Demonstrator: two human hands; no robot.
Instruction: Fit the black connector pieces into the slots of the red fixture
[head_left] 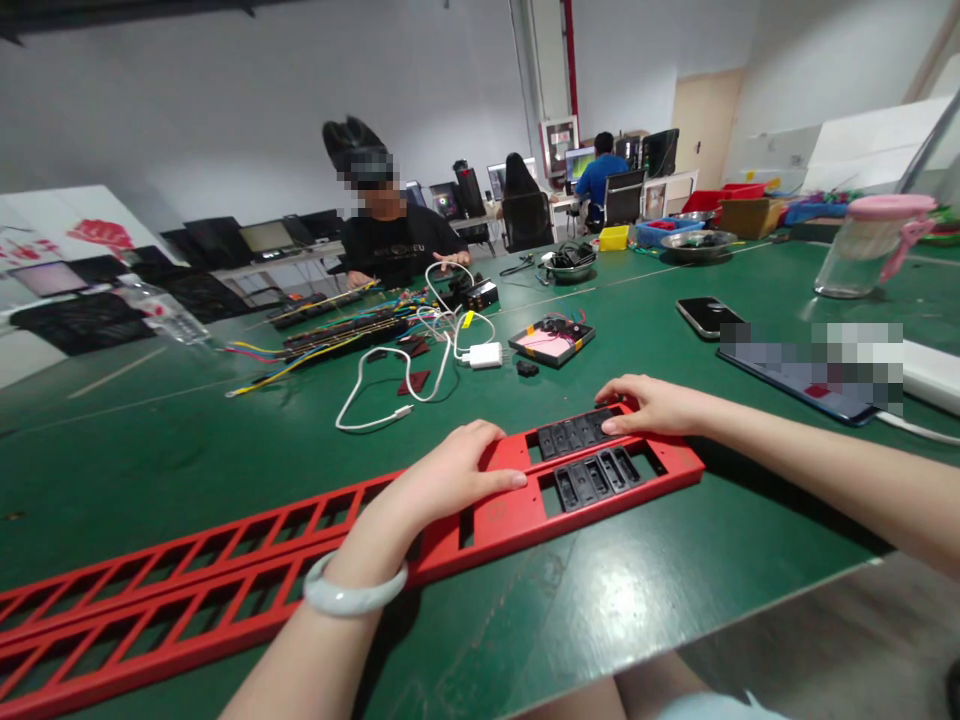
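A long red slotted metal frame (510, 513) lies slantwise on the table, its two rails side by side. My left hand (454, 470) rests across its middle, the thumb on the top face and the fingers bent over the far edge. Round the right end of the far rail, my right hand (649, 405) is curled, its thumb touching a row of black plastic inserts (571, 436). A second row of black inserts (598, 478) sits in the near rail's opening, with no hand on it. The undersides of my fingers are hidden.
Beyond the frame on the green table (300, 440) lie a white charger (481, 355) with its cable, a pink-topped tray (551, 342) and bundled wires (345, 335). Phones (709, 318) and a glass cup (862, 250) stand right. A person (397, 245) sits opposite.
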